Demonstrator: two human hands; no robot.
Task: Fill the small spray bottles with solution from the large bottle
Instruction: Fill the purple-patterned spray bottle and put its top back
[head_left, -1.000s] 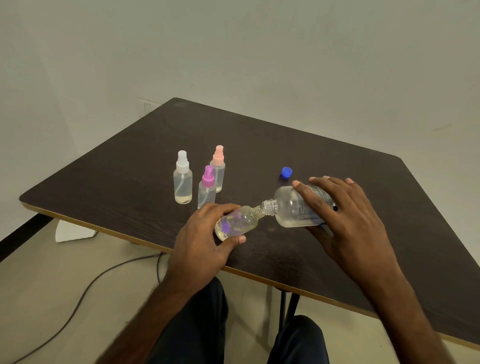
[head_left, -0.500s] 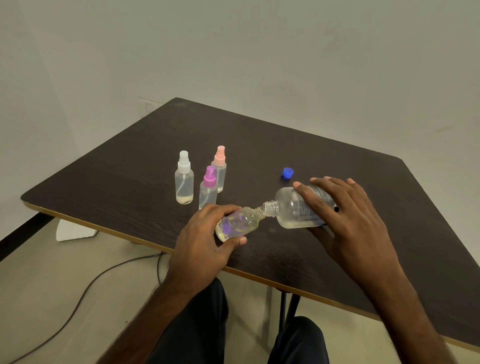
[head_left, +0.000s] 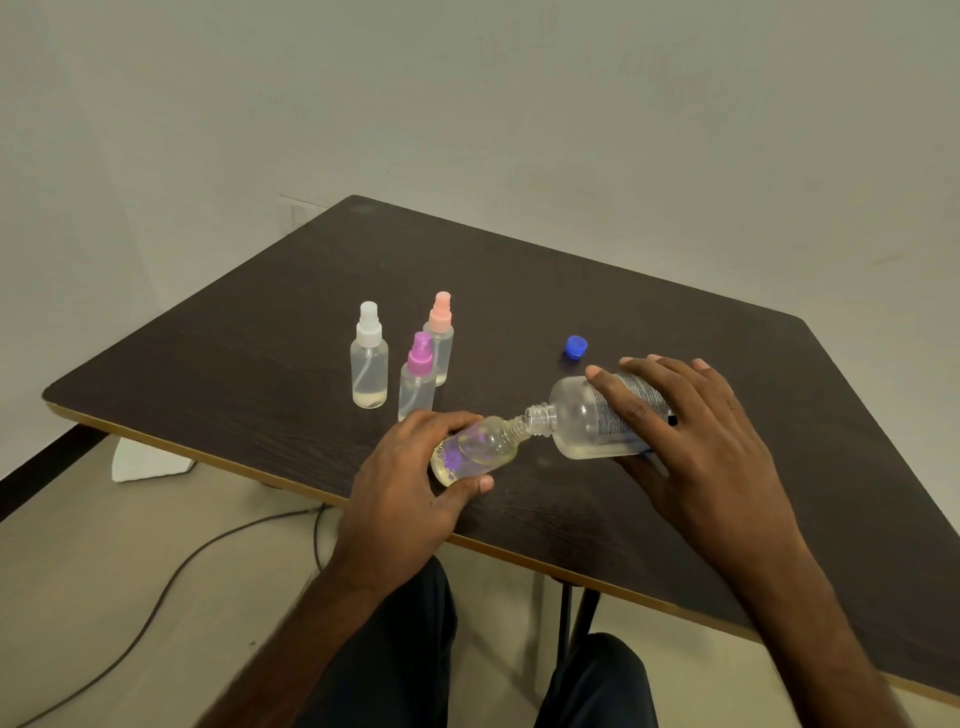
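My left hand (head_left: 410, 483) grips a small clear bottle (head_left: 480, 449) without its sprayer, tilted with its neck to the right. My right hand (head_left: 680, 431) holds the large clear bottle (head_left: 579, 423) on its side, mouth touching the small bottle's neck. A little pale liquid lies in both. Three capped spray bottles stand behind: white-topped (head_left: 369, 364), purple-topped (head_left: 417, 379) and pink-topped (head_left: 440, 332). The large bottle's blue cap (head_left: 575, 347) lies on the dark table (head_left: 260, 322).
The table's near edge (head_left: 218, 457) runs just below my left hand. A cable (head_left: 171, 587) trails on the floor under it, beside a white object (head_left: 148, 462). My legs (head_left: 395, 675) are below the table.
Both hands and the two joined bottles have stayed nearly still; the view has shifted only slightly.
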